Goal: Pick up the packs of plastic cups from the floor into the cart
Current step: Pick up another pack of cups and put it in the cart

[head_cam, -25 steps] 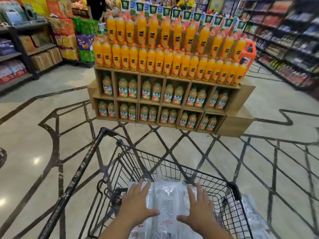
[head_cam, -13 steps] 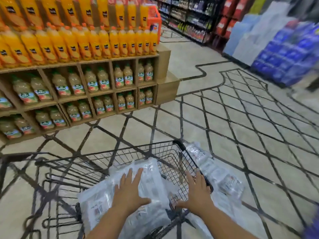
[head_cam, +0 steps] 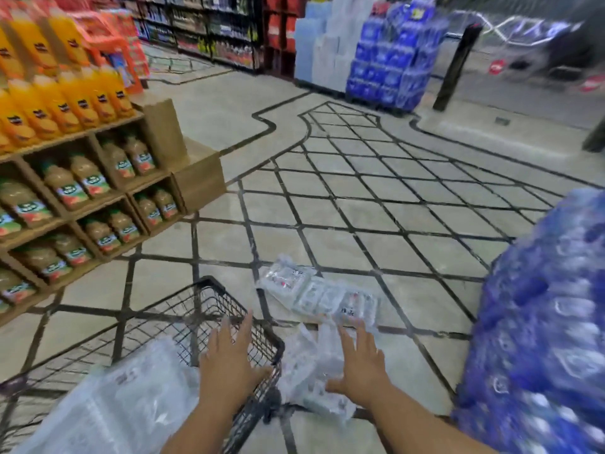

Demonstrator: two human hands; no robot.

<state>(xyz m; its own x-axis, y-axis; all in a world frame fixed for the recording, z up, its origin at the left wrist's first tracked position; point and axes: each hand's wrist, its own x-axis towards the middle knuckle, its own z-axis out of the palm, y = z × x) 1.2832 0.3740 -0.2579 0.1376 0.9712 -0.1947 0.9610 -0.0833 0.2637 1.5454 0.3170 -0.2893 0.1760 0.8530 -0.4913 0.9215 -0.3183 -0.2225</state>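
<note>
Head view caught both hands empty, fingers spread, the left hand (head_cam: 229, 362) above the black wire cart (head_cam: 209, 299) holding one clear pack (head_cam: 114, 404), the right hand (head_cam: 358, 368) reaching toward clear plastic-cup packs (head_cam: 322, 296) lying on the floor, likely the next grab.

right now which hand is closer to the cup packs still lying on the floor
Right. The right hand is spread open just over the cup packs on the floor, beside the cart. The left hand is over the cart rim, farther away.

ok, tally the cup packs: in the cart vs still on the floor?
Cup pack in cart: 1
On floor: 2, far pack and near pack
Total: 3, though blur may hide more.
</note>
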